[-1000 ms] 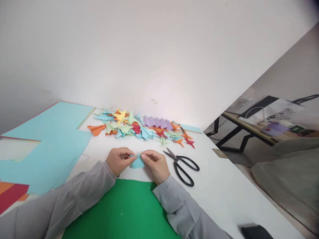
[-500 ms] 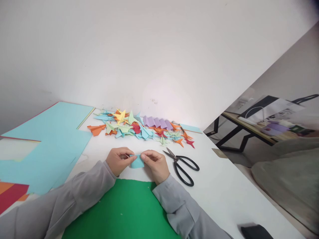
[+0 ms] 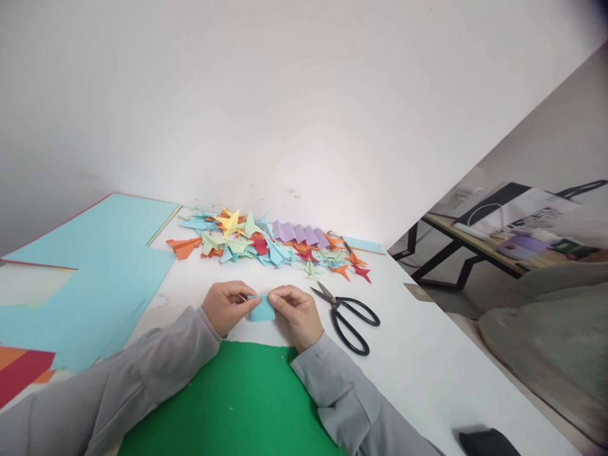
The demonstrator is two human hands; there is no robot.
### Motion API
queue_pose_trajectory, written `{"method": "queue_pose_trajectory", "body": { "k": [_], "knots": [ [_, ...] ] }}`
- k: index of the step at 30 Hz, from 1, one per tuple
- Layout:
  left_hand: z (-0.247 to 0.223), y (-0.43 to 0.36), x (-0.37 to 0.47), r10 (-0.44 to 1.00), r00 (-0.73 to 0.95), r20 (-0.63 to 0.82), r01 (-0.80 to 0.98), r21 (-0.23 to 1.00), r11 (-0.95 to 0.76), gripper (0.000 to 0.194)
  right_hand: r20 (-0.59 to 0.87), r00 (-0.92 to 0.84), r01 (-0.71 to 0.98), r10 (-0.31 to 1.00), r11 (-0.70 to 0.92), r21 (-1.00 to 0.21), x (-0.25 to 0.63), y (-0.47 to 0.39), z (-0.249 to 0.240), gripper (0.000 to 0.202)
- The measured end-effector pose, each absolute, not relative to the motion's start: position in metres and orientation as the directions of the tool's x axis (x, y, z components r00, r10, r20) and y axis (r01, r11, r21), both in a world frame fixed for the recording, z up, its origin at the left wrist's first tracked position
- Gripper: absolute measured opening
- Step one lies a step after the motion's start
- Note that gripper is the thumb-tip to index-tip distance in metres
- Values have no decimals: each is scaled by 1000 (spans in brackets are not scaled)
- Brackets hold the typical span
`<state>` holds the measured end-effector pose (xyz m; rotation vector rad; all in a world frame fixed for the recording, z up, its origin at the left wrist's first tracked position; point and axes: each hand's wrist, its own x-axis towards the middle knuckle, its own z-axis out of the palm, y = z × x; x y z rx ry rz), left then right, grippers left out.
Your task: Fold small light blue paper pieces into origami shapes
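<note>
Between my two hands is a small piece of light blue paper (image 3: 261, 310), held up by its top edge just above the white table. My left hand (image 3: 228, 306) pinches its upper left corner between thumb and forefinger. At the upper right corner, the thumb and forefinger of my right hand (image 3: 298, 313) do the same. A narrow fold seems to run along the top edge; the fingertips partly cover it. Black-handled scissors (image 3: 338, 303) lie beside my right hand with their blades slightly apart. Under my forearms is a green sheet (image 3: 228, 399).
Folded paper planes (image 3: 230, 223) in several colours are heaped along the wall, with a pleated purple paper (image 3: 301, 234) among them. Large blue sheets (image 3: 118, 221) cover the left side, near red and orange paper (image 3: 28, 373). A black object (image 3: 488, 442) rests at the front right.
</note>
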<state>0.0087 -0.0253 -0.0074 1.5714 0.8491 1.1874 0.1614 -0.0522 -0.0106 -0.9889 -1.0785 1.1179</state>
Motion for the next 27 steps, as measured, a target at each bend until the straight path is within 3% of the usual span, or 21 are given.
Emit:
{"method": "queue_pose_trajectory", "body": {
  "k": [11,24,27],
  "knots": [
    [1,-25,11,975,192,111,-24,994,-108,19,147,89,-239,985,165,-957,162,-51,-13,13],
    [-2,-25,10,951,251,182,3,982,-189,18,117,85,-289,989,137,-947,162,-50,-13,15],
    [-1,-28,11,914,315,254,46,958,-282,19,133,70,-293,989,148,-945,162,-50,-12,14]
  ]
}}
